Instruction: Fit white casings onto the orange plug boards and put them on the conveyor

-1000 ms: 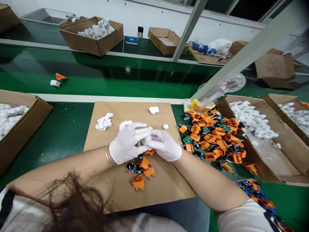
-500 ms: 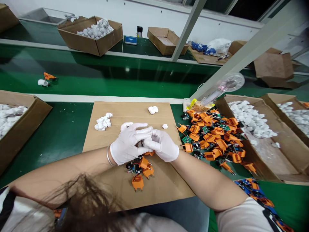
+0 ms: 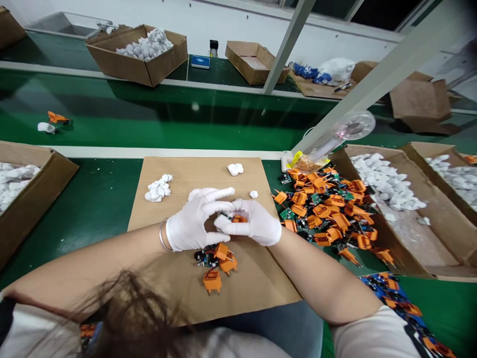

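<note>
My right hand (image 3: 257, 223), in a white glove, is closed around an orange plug piece (image 3: 238, 219) above the cardboard sheet (image 3: 257, 283). Its fingers hide most of the piece. My left hand (image 3: 196, 219), gloved too, faces it with thumb and fingers apart, the fingertips close to or touching the right hand's. Below the hands lie several orange plugs (image 3: 212, 281) with small circuit boards (image 3: 201, 257). On the sheet's far part are a clump of white putty-like lumps (image 3: 158, 189), another white lump (image 3: 235, 169) and a small one (image 3: 253, 194).
A heap of orange plugs with boards (image 3: 328, 209) lies to the right, beside a carton (image 3: 439, 243) of white lumps. Another carton (image 3: 55, 174) stands at left. Beyond runs a green belt (image 3: 149, 119) carrying an orange piece (image 3: 57, 118). A clear fan-like device (image 3: 357, 125) stands by the post.
My left hand has drawn slightly left and its fingers have spread, showing more of the orange piece in my right hand. The orange and white pieces on the belt have shifted left.
</note>
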`<state>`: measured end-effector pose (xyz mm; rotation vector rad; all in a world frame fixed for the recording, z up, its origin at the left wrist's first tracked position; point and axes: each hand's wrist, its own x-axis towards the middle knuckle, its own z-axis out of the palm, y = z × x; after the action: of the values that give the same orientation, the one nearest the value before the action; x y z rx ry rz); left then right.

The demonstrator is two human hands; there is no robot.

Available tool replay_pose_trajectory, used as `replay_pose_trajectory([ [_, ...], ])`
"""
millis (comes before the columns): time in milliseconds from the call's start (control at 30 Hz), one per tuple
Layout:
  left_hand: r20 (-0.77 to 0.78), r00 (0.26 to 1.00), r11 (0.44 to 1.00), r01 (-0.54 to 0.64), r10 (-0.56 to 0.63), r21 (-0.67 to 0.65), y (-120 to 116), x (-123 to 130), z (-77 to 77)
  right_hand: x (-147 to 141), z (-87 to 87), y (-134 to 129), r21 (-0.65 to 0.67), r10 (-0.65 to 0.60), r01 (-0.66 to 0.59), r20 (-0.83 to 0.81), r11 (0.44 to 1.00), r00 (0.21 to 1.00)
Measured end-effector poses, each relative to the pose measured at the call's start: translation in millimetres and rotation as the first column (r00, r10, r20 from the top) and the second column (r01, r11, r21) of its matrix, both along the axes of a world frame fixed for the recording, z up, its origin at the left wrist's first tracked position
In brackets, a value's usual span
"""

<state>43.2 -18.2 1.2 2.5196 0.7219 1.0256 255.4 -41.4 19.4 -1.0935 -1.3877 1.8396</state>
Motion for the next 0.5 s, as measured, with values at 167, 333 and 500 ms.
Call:
replay_pose_trajectory([
  [167,0.027,0.993,0.978,0.112,-0.118,0.174,9.7,-1.5,-0.2,0.2,8.1,0.9,0.052,0.056,-0.06,0.083,0.997,0.995],
  [333,-0.036,0.992,0.953,0.126,-0.121,0.275,11.1,-2.6,-0.3,-4.0,6.9,1.4,0.111,0.118,-0.132,0.123,0.985,0.985],
  [500,0.006,0.988,0.933,0.143,-0.153,0.33,8.8,0.4,3.8,-4.0,0.8,0.0,0.01,0.107,-0.108,0.062,0.994,0.992],
])
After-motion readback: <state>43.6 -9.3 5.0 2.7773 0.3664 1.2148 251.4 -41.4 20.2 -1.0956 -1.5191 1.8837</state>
